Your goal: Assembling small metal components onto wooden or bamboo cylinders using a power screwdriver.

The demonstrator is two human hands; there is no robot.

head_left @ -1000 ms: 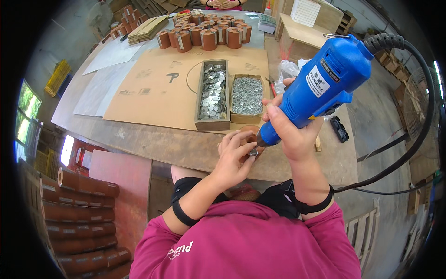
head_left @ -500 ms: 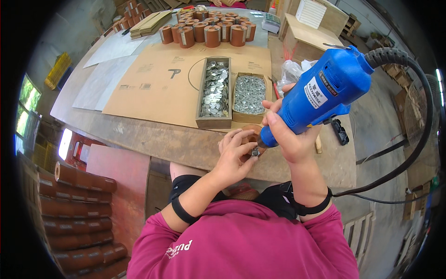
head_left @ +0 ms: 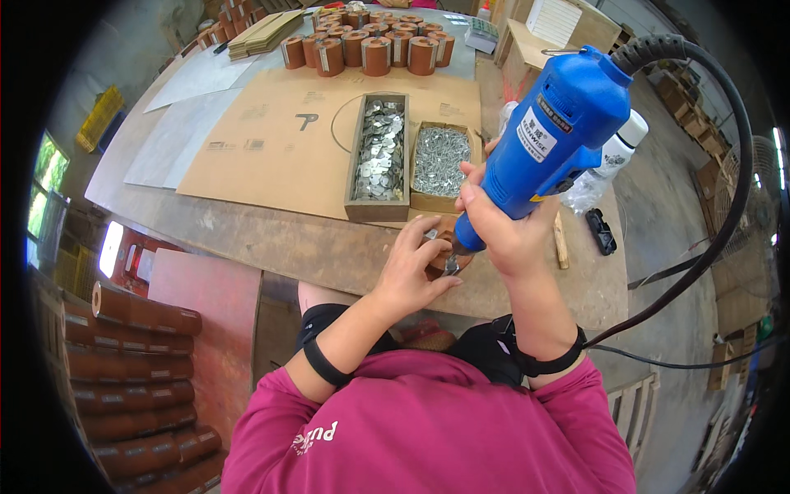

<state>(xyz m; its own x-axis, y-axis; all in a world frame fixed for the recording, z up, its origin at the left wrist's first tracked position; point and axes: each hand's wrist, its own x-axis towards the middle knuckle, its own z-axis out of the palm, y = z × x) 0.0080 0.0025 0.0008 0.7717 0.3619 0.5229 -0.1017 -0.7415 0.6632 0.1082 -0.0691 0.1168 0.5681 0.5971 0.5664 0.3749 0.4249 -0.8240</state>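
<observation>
Apparently mid-work: half-curled left hand (head_left: 409, 267) holds brown cylinder (head_left: 448, 224) at bench's (head_left: 247, 236) near edge; right hand (head_left: 514, 229) clasps blue power tool (head_left: 553, 123).

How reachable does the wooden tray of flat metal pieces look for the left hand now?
Probably yes: the wooden tray lies just beyond the left hand, with nothing visibly blocking the way. That hand appears to steady a brown cylinder, though, so it may need freeing first.

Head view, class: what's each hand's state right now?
Left hand: partly closed on the brown cylinder.
Right hand: closed, holding the blue power tool.
</observation>
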